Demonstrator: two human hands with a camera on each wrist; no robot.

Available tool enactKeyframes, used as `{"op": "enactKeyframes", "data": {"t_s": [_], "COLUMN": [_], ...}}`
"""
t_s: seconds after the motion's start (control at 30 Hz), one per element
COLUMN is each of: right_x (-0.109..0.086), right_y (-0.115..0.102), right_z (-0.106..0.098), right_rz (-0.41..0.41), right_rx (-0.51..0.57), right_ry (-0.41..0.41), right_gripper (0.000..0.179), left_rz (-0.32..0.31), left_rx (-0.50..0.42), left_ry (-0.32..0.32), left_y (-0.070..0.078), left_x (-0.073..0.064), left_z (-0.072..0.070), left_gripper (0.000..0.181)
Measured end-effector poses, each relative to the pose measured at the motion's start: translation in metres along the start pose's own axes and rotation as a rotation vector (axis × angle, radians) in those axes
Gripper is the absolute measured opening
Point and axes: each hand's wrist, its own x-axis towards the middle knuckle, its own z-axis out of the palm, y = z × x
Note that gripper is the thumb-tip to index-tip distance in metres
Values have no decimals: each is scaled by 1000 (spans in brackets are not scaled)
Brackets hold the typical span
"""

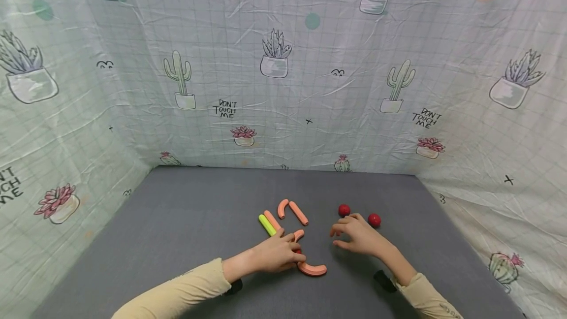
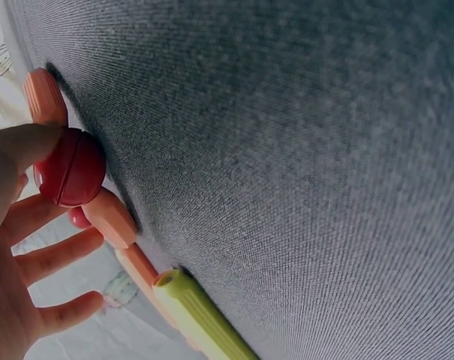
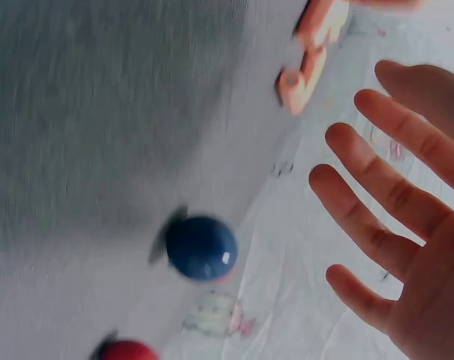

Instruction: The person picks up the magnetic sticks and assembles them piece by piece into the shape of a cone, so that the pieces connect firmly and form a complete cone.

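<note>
My left hand [image 1: 276,252] pinches a red ball [image 2: 76,169] between thumb and forefinger, its other fingers spread in the left wrist view. A seam runs across the ball. It sits between two curved orange pieces, the nearer one [image 1: 313,270] a wide arc and the other [image 1: 299,234] shorter. My right hand [image 1: 361,235] hovers over the grey table with fingers apart, holding nothing. Close by are two balls that look red from above, a left one [image 1: 344,210] and a right one [image 1: 374,220]. In the right wrist view, one ball [image 3: 202,247] shows a dark blue side.
Beyond my left hand, a yellow-green stick [image 1: 267,225] lies alongside a straight orange stick [image 1: 273,221]. Farther back are a short curved orange piece [image 1: 282,208] and another straight orange stick [image 1: 299,213]. A cactus-print cloth [image 1: 274,112] surrounds the grey table [image 1: 199,210].
</note>
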Motion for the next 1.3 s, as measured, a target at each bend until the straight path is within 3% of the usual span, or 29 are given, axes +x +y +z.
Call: {"op": "enactKeyframes", "data": {"t_s": [0.33,0.53,0.77,1.3], "right_x": [-12,-19,-25,-34], "right_y": [31,47,63,83], "right_z": [-7,-9,-8,3], "right_rz": [101,140,208,247], "right_rx": [-101,-157,-191,-227], "right_ry": [170,223,202,146], "right_gripper": [19,23,21,21], "left_rz": [9,6,-12,-3], "left_rx": [50,27,-23,-4], "left_ry": [21,19,-35,-36], "left_y": [3,4,4,6], "left_x": [-1,-2,-3,-2], "left_z": [0,0,-2,-1], "left_gripper": [17,17,21,21]}}
